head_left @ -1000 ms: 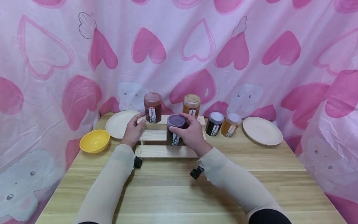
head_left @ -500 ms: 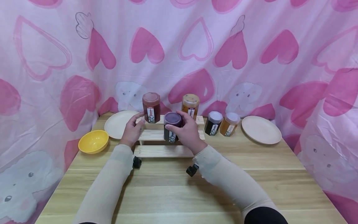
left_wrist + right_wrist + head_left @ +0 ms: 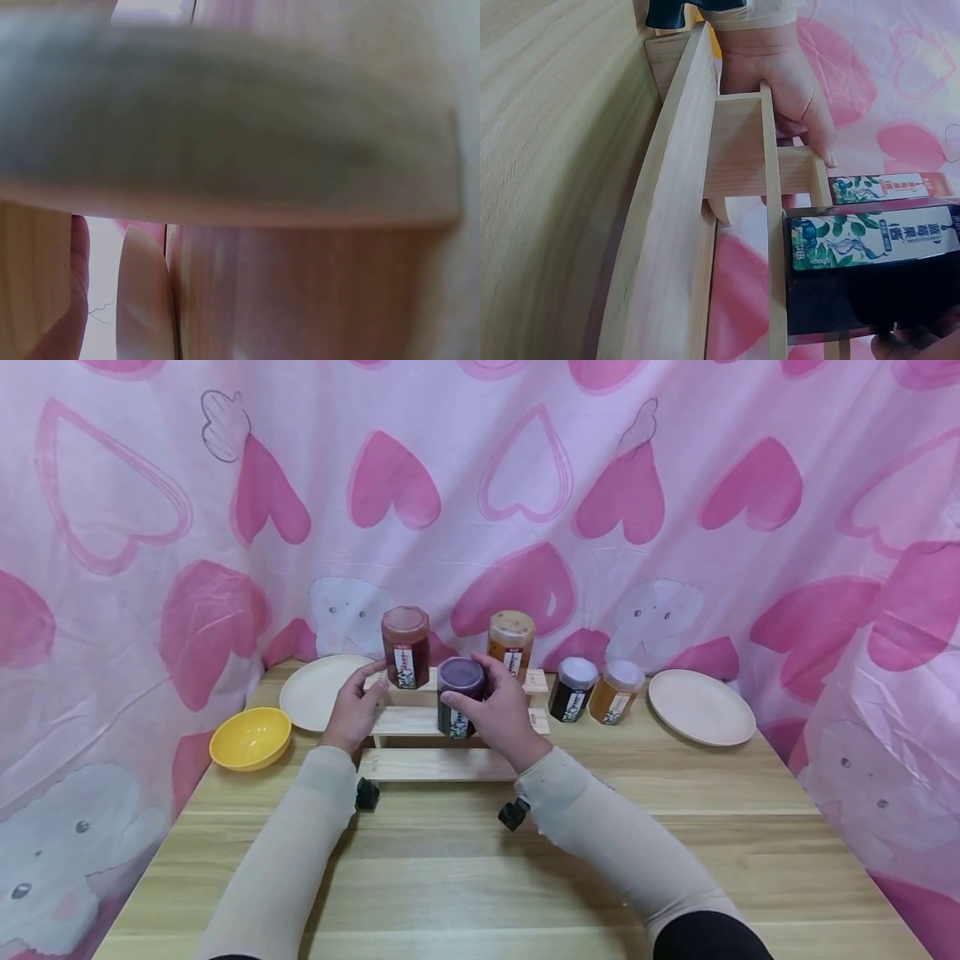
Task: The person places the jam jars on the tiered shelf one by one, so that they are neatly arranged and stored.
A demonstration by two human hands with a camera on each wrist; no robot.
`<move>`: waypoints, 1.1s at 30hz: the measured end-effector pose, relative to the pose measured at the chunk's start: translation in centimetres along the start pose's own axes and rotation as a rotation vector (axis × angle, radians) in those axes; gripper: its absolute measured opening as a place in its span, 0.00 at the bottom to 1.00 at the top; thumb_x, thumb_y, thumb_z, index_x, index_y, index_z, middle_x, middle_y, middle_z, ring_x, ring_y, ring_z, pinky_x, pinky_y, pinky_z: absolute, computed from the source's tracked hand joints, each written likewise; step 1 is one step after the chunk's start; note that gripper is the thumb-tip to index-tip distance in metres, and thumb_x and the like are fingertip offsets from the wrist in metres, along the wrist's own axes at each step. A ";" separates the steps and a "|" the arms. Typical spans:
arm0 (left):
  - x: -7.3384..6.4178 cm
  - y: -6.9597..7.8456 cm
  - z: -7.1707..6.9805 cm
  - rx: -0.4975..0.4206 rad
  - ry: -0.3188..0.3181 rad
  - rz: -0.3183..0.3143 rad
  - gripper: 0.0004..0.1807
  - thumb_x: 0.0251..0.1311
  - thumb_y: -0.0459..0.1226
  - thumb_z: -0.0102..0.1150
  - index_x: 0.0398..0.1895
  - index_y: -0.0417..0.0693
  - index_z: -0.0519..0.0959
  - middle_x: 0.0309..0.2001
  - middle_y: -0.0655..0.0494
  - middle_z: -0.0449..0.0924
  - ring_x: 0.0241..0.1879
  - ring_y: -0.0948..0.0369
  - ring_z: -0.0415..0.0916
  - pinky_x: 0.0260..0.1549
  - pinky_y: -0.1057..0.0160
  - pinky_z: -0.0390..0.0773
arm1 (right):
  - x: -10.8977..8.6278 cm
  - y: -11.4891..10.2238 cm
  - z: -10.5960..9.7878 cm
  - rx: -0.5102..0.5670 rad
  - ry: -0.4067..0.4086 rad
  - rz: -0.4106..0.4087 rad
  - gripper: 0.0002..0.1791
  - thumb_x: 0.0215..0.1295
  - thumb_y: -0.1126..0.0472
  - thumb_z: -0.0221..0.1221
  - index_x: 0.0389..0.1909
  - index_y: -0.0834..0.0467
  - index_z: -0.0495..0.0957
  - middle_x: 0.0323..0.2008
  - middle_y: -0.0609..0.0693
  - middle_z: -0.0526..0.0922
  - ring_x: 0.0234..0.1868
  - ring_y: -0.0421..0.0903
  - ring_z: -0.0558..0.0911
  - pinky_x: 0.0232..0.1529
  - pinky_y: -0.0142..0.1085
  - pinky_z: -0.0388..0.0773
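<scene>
My right hand (image 3: 510, 714) grips a dark purple jar (image 3: 460, 675) with a white label, thumb and fingers on opposite sides near its lid. The jar stands upright over the middle tier of a three-tier wooden rack (image 3: 442, 766); in the right wrist view its base is right at that tier. My left hand (image 3: 356, 710) holds the rack's left end, its thumb (image 3: 823, 142) at the top tier. A reddish-brown jar (image 3: 406, 647) and an amber jar (image 3: 512, 639) stand on the top tier. A blurred sleeve (image 3: 225, 127) covers much of the left wrist view.
A yellow bowl (image 3: 251, 739) and a cream plate (image 3: 318, 693) lie left of the rack. To its right stand a black jar (image 3: 572, 692) and a honey-coloured jar (image 3: 616, 695), then another cream plate (image 3: 702, 708). A pink heart-patterned curtain (image 3: 465, 560) hangs behind the table.
My right hand has moved the dark purple jar slightly left and away from me, from above the front tier back to the middle tier. My left hand stays at the rack's end.
</scene>
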State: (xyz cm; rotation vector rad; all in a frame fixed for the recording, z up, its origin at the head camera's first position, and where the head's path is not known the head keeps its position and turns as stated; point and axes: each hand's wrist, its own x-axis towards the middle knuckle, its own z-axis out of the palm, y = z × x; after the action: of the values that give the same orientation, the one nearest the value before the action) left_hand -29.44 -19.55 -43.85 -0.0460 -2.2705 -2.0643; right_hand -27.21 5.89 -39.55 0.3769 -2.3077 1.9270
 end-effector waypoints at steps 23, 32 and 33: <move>1.7 -2.7 -0.4 0.000 0.014 -0.004 0.26 0.83 0.43 0.48 0.80 0.53 0.66 0.79 0.50 0.63 0.55 0.59 0.66 0.52 0.62 0.69 | -2.9 1.4 -9.0 0.081 0.124 -0.152 0.32 0.69 0.70 0.68 0.72 0.67 0.71 0.66 0.67 0.78 0.69 0.59 0.78 0.68 0.42 0.76; 1.6 -2.9 -0.3 0.021 0.031 0.029 0.26 0.82 0.48 0.50 0.79 0.57 0.68 0.73 0.49 0.68 0.48 0.59 0.69 0.46 0.66 0.72 | -1.4 3.5 -14.0 0.040 0.340 -0.101 0.30 0.70 0.64 0.69 0.71 0.63 0.73 0.68 0.62 0.79 0.70 0.58 0.78 0.65 0.32 0.77; 1.6 -2.9 -0.3 0.020 0.030 0.028 0.26 0.82 0.47 0.50 0.79 0.56 0.68 0.72 0.48 0.68 0.48 0.59 0.70 0.45 0.67 0.72 | -1.2 3.7 -14.5 0.034 0.361 -0.091 0.31 0.70 0.63 0.69 0.71 0.62 0.73 0.68 0.60 0.79 0.70 0.57 0.78 0.65 0.32 0.77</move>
State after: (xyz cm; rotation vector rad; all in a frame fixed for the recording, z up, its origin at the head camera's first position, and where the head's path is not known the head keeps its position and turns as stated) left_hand -31.25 -20.19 -46.56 -0.0447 -2.2595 -2.0142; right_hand -28.06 20.87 -40.63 0.1206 -1.9956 1.8176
